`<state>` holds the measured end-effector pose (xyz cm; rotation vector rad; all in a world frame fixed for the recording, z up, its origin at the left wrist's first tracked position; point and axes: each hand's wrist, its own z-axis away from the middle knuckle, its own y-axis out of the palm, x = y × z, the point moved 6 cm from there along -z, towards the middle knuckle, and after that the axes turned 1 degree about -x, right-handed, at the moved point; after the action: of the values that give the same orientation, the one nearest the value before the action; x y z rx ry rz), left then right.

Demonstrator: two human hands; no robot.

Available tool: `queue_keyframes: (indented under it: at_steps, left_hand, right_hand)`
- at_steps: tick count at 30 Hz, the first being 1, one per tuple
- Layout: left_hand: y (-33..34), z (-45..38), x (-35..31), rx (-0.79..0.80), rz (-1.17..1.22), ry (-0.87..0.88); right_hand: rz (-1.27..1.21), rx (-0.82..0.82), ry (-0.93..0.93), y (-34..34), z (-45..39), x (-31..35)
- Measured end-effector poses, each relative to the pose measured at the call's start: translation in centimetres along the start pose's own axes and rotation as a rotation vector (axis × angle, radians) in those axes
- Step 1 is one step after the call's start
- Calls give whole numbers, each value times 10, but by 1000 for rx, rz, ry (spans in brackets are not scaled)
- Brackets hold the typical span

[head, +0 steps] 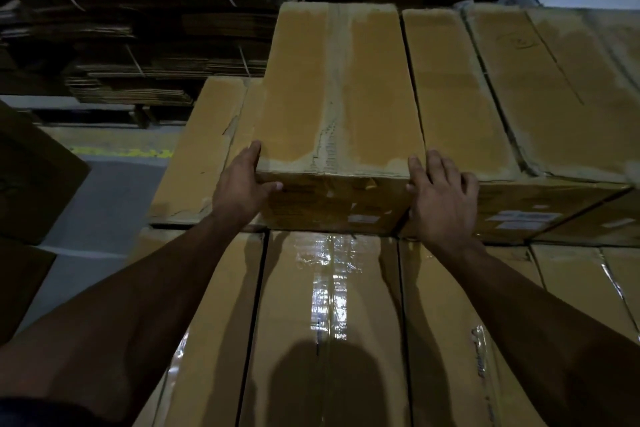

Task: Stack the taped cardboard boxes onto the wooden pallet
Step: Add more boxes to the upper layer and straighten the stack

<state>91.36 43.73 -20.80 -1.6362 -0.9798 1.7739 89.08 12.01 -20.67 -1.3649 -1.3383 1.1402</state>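
Dim warehouse light falls on a stack of long taped cardboard boxes, and I stand over it with both arms reaching forward. My two hands are on the near end of the top box [332, 90], a long carton with a strip of tape running down the middle of its lid; it lies on the upper layer, its far end pointing away from me. My left hand [242, 184] holds the near left corner, fingers laid along the left side and the thumb curled across the end face. My right hand [440, 194] is spread with straight fingers, flat against the near right corner, its thumb on the edge and the other fingers reaching over the seam onto the neighbouring box [453, 94] that lies touching the top box on the right. More cartons of the same kind [554, 80] continue that layer to the right. On the left a lower box [204, 135] lies just beside the one I hold, its lid sitting lower. Under my forearms runs the layer below [325, 322], its tape shining with reflected light and my shadow across it. I cannot see any pallet from here. Beyond the stack, bundles of flattened cardboard [138, 45] are piled high along the back, and grey floor [104, 201] with a yellow line [121, 151] shows to the left.
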Motion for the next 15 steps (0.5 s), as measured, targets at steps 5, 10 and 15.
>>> queue_keyframes:
  at_steps: [5,10,15]
  left_hand:
    - [-1,12,-5,133,-220,-31]
    - [-11,71,-21,160,-371,-39]
    - [-28,175,-34,293,-417,-16]
  right_hand:
    - [20,245,3,-15,3,6]
    - [-15,400,4,-40,44,20]
    - [-186,463,30,-73,160,44]
